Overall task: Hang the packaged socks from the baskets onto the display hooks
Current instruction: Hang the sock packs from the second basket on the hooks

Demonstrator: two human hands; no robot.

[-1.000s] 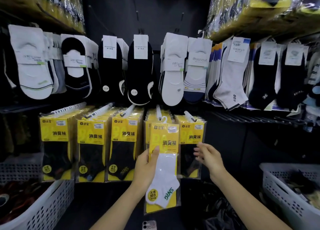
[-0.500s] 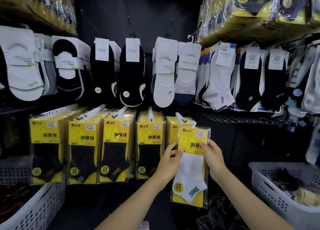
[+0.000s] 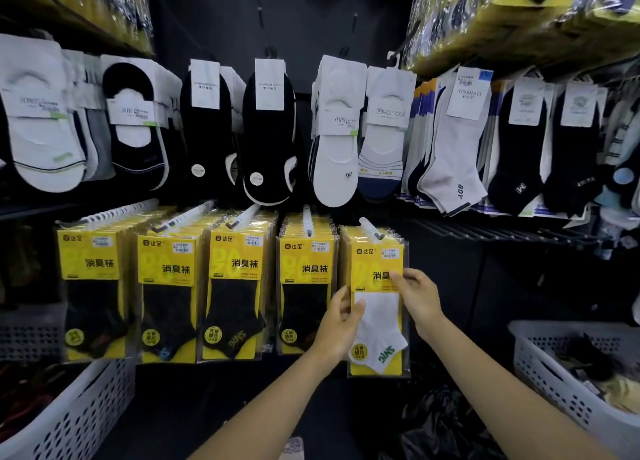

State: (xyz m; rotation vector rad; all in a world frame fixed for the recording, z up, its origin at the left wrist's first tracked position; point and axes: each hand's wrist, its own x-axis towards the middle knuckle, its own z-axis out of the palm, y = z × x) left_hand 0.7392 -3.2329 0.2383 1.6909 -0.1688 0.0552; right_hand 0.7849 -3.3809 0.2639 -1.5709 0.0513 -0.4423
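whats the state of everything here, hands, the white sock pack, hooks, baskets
white sock pack: hanging at the front of the rightmost hook, held on both sides
rightmost hook: loaded with yellow packs
left hand: grips the pack's left edge, thumb on the front
right hand: pinches the pack's right edge
black sock packs: hanging in four rows
right basket: holds more items
left basket: contents too dim to tell

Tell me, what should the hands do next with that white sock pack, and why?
Probably let go. The white sock pack already seems to hang on the rightmost hook, whose tip pokes out at its top, yet the left hand and right hand both pinch its edges.
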